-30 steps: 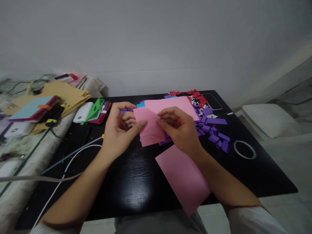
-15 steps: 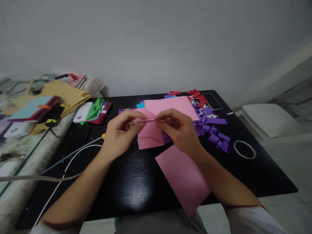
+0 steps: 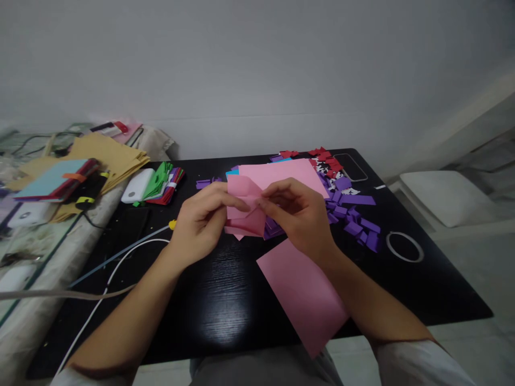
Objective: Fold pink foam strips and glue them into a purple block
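Note:
A small piece of folded pink paper (image 3: 246, 222) is held up between my two hands over the black table. My left hand (image 3: 203, 220) grips its left side, the index finger lying across the paper's face and the thumb mostly hidden behind it. Thumb and index finger of my right hand (image 3: 300, 212) pinch the paper's right edge. Below my right forearm lies a flat pink sheet (image 3: 300, 295), reaching over the table's front edge. Behind the hands, a larger pink sheet (image 3: 285, 174) rests on purple and blue paper.
Purple paper pieces (image 3: 354, 220) and red scraps (image 3: 328, 161) are scattered at the right. A white ring (image 3: 404, 246) lies near the right edge. At the left are a green paper bundle (image 3: 156, 185), a white device (image 3: 137, 186) and a white cable (image 3: 120, 262).
The folded pink paper has been turned and its upper flap now stands up. My left index finger has moved across its face. My right hand keeps its pinch.

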Motion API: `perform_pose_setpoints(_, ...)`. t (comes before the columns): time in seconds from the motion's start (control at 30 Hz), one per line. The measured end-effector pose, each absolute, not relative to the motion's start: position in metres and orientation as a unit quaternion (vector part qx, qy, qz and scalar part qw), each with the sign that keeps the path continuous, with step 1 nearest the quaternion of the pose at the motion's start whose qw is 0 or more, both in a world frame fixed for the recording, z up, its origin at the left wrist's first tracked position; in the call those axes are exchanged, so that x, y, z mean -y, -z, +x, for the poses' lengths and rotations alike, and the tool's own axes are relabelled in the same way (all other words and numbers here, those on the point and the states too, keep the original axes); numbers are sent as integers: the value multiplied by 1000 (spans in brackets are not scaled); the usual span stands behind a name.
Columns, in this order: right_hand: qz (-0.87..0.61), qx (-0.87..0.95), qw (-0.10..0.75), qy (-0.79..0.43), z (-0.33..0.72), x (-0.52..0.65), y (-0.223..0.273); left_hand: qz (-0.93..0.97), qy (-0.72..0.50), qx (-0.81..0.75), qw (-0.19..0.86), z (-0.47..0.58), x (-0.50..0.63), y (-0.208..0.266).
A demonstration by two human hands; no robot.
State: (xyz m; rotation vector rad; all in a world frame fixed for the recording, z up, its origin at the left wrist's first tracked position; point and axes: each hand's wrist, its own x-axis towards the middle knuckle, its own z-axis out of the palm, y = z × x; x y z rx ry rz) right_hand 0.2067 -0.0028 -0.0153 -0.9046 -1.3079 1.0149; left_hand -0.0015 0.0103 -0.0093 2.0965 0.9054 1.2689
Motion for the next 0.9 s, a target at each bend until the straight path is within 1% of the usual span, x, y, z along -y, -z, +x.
perform_pose_setpoints(0.1, -394, 574, 608, -382, 205, 4, 17, 735, -499, -328, 321, -3, -9, 11)
perform_pose_setpoints(0.17, -398, 581, 617, -351, 204, 7, 18, 675, -545, -321, 380, -1, -8, 12)
perform_pose_setpoints(0.23, -396, 585, 622, -338, 202, 10, 18, 619, -588, -314, 415, 4, -7, 13)
perform_pose_setpoints(0.33, -380, 594, 626, -333, 200, 14, 18, 600, -606, -321, 412, 12, -5, 11)
perform_pose_setpoints(0.47, -379, 604, 621, -324, 199, 16, 18, 642, -565, -359, 373, 17, -4, 9)
perform_pose_setpoints(0.57, -384, 593, 609, -360, 200, 14, 17, 649, -555, -378, 359, 14, -3, 8)
perform_pose_setpoints(0.73, -370, 597, 561, -438, 205, 9, 14, 636, -563, -386, 361, 12, -3, 6)
perform_pose_setpoints(0.8, -372, 608, 557, -427, 206, 9, 14, 633, -559, -390, 367, 12, -3, 4)
perform_pose_setpoints(0.9, -386, 627, 564, -373, 206, 11, 14, 635, -540, -400, 382, 12, -3, 1)
